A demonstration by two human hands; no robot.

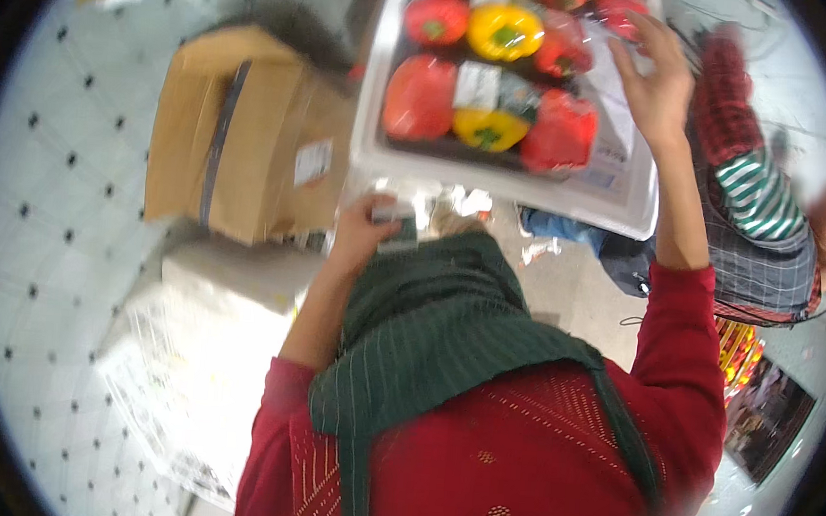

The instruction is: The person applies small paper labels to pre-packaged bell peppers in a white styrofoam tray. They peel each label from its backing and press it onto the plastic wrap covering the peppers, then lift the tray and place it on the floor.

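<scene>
In front of me stands a white foam box (503, 178) holding plastic-wrapped bell peppers. The nearest pack (491, 112) has a yellow pepper between two red ones, with a label band across it. Behind it is another pack (505, 33) of red and yellow peppers. Over the box's right side is my right hand (654, 81), fingers spread and curved, close to a red pepper (621, 15); nothing shows in its grasp. My left hand (364, 228) is below the box's near left corner, with its fingers around a small pale object (390, 217), too blurred to name.
A cardboard box (250, 141) with dark tape stands left of the foam box. Below it lies a white plastic-looking bundle (201, 358). At right is another person in a striped sleeve (761, 194), near more peppers (737, 356) and a dark flat panel (768, 422).
</scene>
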